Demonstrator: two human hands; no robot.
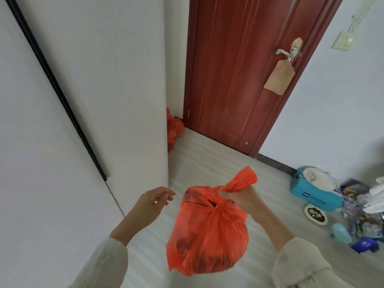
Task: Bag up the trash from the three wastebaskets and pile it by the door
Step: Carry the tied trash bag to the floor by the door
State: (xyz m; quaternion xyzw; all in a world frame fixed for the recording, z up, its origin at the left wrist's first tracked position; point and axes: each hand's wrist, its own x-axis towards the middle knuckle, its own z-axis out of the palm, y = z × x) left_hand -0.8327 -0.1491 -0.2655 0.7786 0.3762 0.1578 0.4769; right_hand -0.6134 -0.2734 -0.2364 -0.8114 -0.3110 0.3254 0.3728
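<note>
A full orange trash bag (207,235), knotted at the top, hangs above the floor in the lower middle. My right hand (243,197) grips its twisted neck just above the knot. My left hand (153,201) hovers to the left of the bag, fingers spread, touching nothing. More orange bags (174,128) lie on the floor in the corner left of the dark red door (239,75), partly hidden behind the white wall edge.
A white wall or cabinet (93,100) with a black strip fills the left. Along the right wall sit a blue box (313,194), a round dish (315,215) and a heap of packaging (361,221). A brown tag hangs from the door handle (288,51). Pale floor lies between me and the door.
</note>
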